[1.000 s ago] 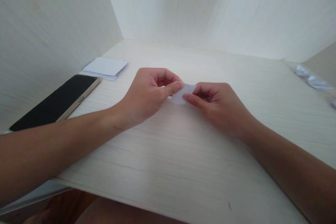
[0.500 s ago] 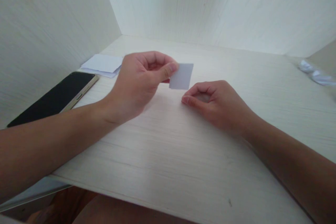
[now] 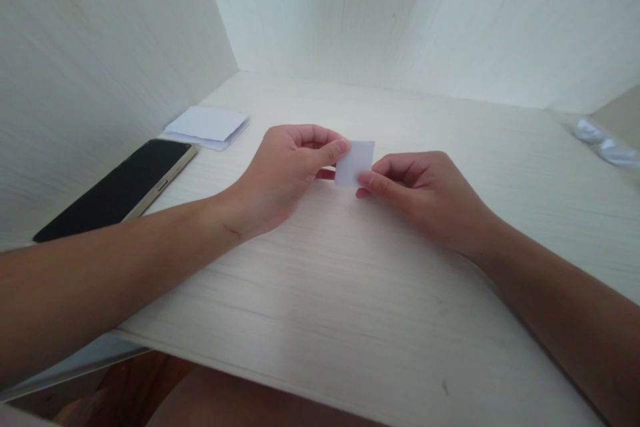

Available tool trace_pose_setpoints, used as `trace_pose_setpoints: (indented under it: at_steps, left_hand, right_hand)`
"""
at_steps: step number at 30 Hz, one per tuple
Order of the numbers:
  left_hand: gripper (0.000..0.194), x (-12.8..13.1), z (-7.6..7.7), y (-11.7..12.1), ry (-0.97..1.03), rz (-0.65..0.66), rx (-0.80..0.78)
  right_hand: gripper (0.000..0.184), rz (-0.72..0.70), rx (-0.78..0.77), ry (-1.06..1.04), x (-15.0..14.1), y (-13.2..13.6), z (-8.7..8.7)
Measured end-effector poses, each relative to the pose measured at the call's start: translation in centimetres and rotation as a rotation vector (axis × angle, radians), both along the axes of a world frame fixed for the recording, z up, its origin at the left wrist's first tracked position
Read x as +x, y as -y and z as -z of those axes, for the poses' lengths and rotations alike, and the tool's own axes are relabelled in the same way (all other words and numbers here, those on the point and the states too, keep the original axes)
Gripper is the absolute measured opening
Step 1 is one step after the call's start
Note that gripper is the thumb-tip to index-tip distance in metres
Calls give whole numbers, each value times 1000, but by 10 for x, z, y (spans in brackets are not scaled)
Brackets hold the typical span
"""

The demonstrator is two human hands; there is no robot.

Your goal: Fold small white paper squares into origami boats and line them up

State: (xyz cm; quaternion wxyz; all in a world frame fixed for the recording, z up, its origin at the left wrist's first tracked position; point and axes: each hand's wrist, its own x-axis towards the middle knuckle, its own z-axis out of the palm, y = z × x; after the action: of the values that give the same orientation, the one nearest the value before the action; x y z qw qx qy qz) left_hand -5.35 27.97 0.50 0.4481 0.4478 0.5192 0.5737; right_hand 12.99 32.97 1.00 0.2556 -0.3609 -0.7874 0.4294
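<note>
A small white square of paper [image 3: 355, 163] is held up just above the table, between both hands. My left hand [image 3: 295, 170] pinches its upper left corner between thumb and fingers. At its lower right corner, my right hand [image 3: 423, 197] also has it pinched, the thumb in front and a fingertip showing below. The paper looks flat and blank on the side facing me; its back is hidden.
On the left lies a dark-screened phone [image 3: 117, 187], with a small stack of white paper sheets [image 3: 207, 125] beyond it. Crumpled, shiny white material [image 3: 606, 143] sits at the far right. Pale panels [image 3: 350, 13] wall in the light wooden tabletop [image 3: 310, 293].
My left hand has brought the paper slightly right and down. My right thumb and finger, earlier apart from the paper, are now closed on its lower right corner.
</note>
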Motion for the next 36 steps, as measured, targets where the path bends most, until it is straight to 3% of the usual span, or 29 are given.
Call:
trace_pose_setpoints:
  at_steps: [7, 12, 21, 30, 36]
  left_hand:
    - [10, -3, 6, -1, -30, 41, 37]
    - [27, -4, 12, 0, -16, 139, 52]
    - [30, -6, 11, -1, -129, 117, 26]
    - [29, -1, 9, 3, 55, 181, -25]
    - [30, -2, 6, 3, -4, 140, 3]
  right_hand:
    - [29, 1, 19, -1, 2, -1, -4]
    - [29, -15, -6, -8, 2, -1, -4]
    - [38, 13, 24, -45, 2, -2, 1]
    - [30, 88, 183, -51, 1, 1, -8]
    - [31, 28, 84, -43, 1, -2, -3]
